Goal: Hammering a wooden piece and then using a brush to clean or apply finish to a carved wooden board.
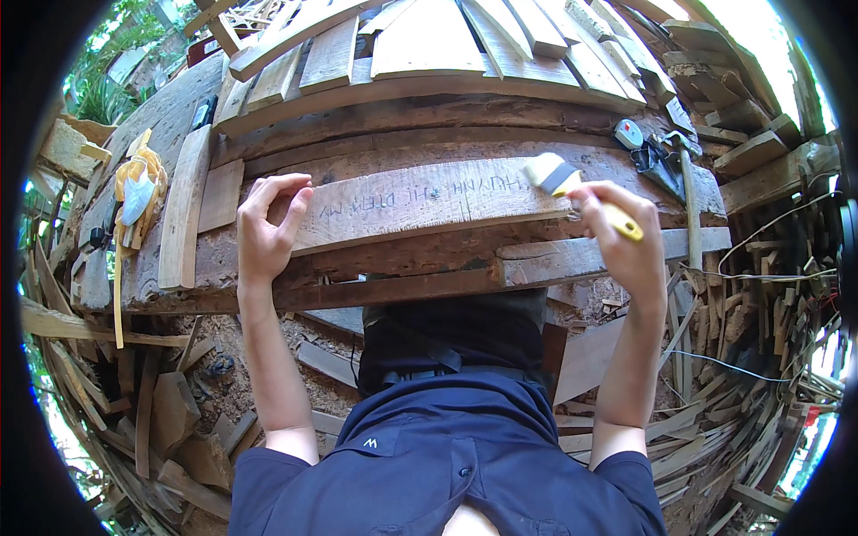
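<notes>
A pale wooden board (402, 201) with dark handwriting lies across the workbench in front of me. My left hand (268, 228) is at its left end, fingers bent around it with the thumb on the near side. Gripped in my right hand (623, 228) is a paintbrush (560, 177) with a yellow handle, a dark band and pale bristles. The bristles are over the board's right end, pointing left; whether they touch the wood I cannot tell.
Planks (429, 40) lie in a row along the bench's (429, 114) far side. A hammer (691, 201) and a tape measure (628, 134) are at the right. Left are a narrow board (186, 210) and a yellowish bundle (140, 183). Wood scraps (706, 420) cover the ground.
</notes>
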A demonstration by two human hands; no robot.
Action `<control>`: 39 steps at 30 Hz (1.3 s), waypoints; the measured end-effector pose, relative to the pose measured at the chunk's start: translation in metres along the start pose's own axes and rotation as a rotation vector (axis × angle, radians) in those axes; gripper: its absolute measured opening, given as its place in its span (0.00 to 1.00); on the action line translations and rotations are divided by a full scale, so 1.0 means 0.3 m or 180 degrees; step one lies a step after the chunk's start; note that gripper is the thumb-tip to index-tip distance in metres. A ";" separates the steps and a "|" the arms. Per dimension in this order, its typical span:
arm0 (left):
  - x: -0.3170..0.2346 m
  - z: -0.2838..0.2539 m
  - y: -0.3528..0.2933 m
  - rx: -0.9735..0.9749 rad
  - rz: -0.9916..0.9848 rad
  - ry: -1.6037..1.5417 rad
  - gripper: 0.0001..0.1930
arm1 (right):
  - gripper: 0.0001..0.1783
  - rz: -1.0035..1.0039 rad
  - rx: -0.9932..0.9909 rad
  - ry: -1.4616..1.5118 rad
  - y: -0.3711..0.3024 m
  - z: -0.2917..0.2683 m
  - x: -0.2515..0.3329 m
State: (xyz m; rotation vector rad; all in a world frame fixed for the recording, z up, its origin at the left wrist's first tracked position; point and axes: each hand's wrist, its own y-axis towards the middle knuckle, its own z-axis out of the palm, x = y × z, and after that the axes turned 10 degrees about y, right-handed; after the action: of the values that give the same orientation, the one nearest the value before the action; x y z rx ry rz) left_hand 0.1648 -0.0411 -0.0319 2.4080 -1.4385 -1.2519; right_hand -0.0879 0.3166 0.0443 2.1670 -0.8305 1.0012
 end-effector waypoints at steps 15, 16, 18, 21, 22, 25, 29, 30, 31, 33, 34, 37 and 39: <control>0.012 0.000 0.000 0.0059 -0.0064 0.0039 0.12 | 0.12 0.0107 0.0166 0.0387 -0.033 -0.068 -0.046; 0.021 0.001 -0.001 0.0042 -0.0030 0.0020 0.12 | 0.12 0.0180 0.0365 0.0624 -0.039 -0.082 -0.042; 0.019 0.004 -0.007 0.0034 0.0002 -0.0015 0.12 | 0.12 0.0173 -0.0005 0.0482 -0.047 -0.090 -0.046; 0.010 0.003 -0.003 0.0028 -0.0089 -0.0068 0.12 | 0.11 -0.0057 -0.0838 0.0022 -0.066 -0.125 -0.043; 0.009 0.006 0.000 0.0027 -0.0072 -0.0059 0.12 | 0.11 -0.0057 -0.0848 0.0013 -0.074 -0.129 -0.035; 0.012 0.003 -0.004 0.0038 -0.0062 -0.0041 0.12 | 0.10 -0.0139 -0.0694 0.0332 -0.090 -0.082 0.018; 0.024 0.005 -0.008 0.0003 -0.0007 -0.0013 0.13 | 0.07 0.0385 0.0566 0.1043 -0.075 -0.063 0.022; 0.019 0.005 -0.004 -0.0005 -0.0007 -0.0013 0.13 | 0.07 0.0482 0.0066 0.0821 -0.072 -0.060 0.007; 0.011 0.005 0.002 0.0020 0.0002 -0.0001 0.12 | 0.07 0.0576 -0.0432 0.0597 -0.068 -0.058 0.000; 0.004 0.002 -0.002 0.0080 0.0008 0.0007 0.12 | 0.08 0.0551 -0.0743 0.0373 -0.078 -0.060 0.016; 0.004 0.000 -0.004 0.0061 -0.0017 0.0020 0.12 | 0.08 0.0397 -0.0519 0.0589 -0.080 -0.059 0.009; 0.012 -0.001 -0.006 0.0041 -0.0043 -0.0022 0.12 | 0.09 0.0323 0.0005 0.0928 -0.073 -0.075 -0.003; 0.009 -0.002 -0.004 0.0036 -0.0049 -0.0054 0.12 | 0.08 -0.0003 -0.1104 -0.0190 -0.055 -0.080 -0.027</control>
State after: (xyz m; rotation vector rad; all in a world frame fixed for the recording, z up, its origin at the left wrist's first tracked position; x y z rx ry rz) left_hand 0.1666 -0.0427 -0.0337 2.4260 -1.4381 -1.2742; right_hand -0.0900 0.3467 0.0464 1.9064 -0.9535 0.7321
